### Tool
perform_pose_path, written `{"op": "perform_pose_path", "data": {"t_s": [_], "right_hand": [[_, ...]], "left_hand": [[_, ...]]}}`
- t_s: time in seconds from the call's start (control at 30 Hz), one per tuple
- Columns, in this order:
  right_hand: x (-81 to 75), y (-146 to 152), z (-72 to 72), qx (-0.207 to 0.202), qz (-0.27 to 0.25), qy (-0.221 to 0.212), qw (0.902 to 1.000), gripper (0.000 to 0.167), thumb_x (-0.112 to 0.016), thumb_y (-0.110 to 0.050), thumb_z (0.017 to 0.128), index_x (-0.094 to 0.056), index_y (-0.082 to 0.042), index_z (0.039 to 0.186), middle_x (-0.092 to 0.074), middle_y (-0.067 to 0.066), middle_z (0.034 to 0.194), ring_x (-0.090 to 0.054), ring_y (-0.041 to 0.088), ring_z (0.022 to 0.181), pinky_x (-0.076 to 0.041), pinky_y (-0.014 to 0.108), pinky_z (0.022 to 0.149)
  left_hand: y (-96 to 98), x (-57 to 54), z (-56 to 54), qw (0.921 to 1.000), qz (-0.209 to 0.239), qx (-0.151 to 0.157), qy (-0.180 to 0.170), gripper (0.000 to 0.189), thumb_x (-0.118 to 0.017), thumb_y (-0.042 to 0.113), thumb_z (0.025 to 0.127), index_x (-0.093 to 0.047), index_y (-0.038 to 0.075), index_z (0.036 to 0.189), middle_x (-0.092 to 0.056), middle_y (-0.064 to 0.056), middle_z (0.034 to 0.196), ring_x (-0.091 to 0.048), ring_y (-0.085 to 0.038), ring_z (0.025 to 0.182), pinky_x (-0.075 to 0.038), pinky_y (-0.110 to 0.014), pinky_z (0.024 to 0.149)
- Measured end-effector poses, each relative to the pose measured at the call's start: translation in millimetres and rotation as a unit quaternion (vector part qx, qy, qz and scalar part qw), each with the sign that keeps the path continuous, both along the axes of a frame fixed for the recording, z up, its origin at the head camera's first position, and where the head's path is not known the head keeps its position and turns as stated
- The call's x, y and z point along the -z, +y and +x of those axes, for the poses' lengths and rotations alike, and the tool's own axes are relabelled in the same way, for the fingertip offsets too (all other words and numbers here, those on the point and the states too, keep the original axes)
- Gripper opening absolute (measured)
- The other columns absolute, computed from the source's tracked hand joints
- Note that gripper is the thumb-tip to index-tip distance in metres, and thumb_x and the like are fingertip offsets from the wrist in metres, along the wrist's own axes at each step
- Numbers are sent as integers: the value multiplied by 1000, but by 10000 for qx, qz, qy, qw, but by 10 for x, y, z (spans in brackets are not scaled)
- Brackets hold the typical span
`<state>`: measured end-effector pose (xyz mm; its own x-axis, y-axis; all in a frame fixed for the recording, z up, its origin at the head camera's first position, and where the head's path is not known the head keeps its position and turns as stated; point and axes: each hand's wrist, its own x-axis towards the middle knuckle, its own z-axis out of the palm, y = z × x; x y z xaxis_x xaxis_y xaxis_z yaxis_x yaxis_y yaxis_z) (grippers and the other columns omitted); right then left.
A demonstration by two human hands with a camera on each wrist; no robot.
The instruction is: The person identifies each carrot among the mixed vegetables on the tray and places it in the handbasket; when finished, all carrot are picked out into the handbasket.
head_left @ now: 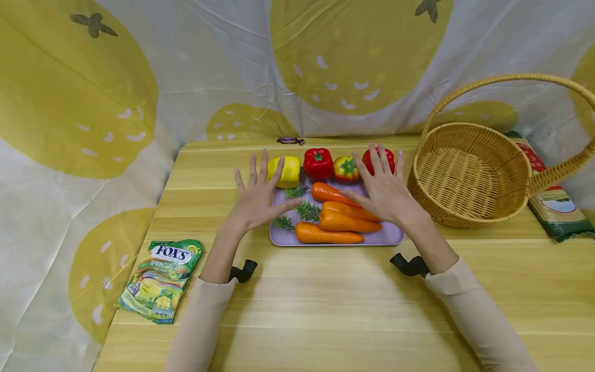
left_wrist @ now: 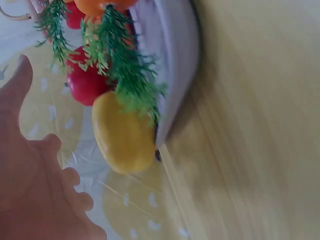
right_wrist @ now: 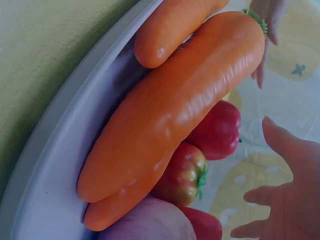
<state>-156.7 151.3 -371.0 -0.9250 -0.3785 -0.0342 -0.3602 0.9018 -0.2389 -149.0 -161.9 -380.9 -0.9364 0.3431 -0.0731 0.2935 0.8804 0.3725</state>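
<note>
Tray (head_left: 280, 238) of vegetables sitting below both hands, nothing gripped: roll and knock risks

Basket (head_left: 446, 213) is standing just beside the right hand (head_left: 385, 195), outer side; a wide swing that way could be clipping its rim. Tray is lying below and between the right hand and the left hand (head_left: 257, 201). Both hands are hovering released, fingers spread, grasping nothing. Raising one end only could be tipping the load; the low rim probably isn't stopping much.

Carrots (head_left: 330, 235) are lying between the hands, green tops (head_left: 307, 211) pointing toward the left one. Two are overlapping near the right thumb, so a nudge there could be rolling the upper one off.

Yellow pepper (head_left: 289, 173) is sitting by the left fingertips; contact unclear from the head view. A careless forward push could be shoving it off the far edge. Same for the red pepper (head_left: 318, 163) and the red-yellow vegetable (head_left: 346, 169), both sitting between the two hands' fingertips. Wrapped candy (head_left: 290, 140) is lying beyond the left fingertips, likely minor.
</note>
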Motion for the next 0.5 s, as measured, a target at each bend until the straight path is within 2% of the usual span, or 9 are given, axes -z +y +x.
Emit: {"op": "perform_pose_path", "data": {"t_s": [0.17, 0.27, 0.5], "right_hand": [[8, 11, -4, 10, -40, -34, 10000, 93, -51, -63, 101, -7, -15, 168, 9, 27, 172, 9, 46, 160, 16, 73, 121], [3, 12, -1, -13, -81, -60, 9999, 92, -50, -62, 102, -6, -15, 168, 9, 27, 172, 9, 46, 160, 18, 72, 120], [-8, 26, 28, -347, -289, -13, 9990, 89, -51, -59, 103, -8, -15, 168, 5, 25, 173, 7, 43, 162, 15, 71, 122]], "left_hand": [[-166, 27, 99, 9997, 60, 56, -235, 113, -55, 78, 89, 14, 33, 165, 32, -8, 170, 31, -35, 157, 19, -74, 118], [-253, 56, 159, 9990, 110, 78, -424, 120, -64, 73, 87, 16, 30, 165, 34, -9, 168, 31, -36, 156, 18, -75, 118], [-378, 130, 271, 9955, 73, 147, -936, 131, -77, 67, 81, 13, 23, 166, 32, -17, 168, 24, -45, 157, 13, -79, 117]]}}
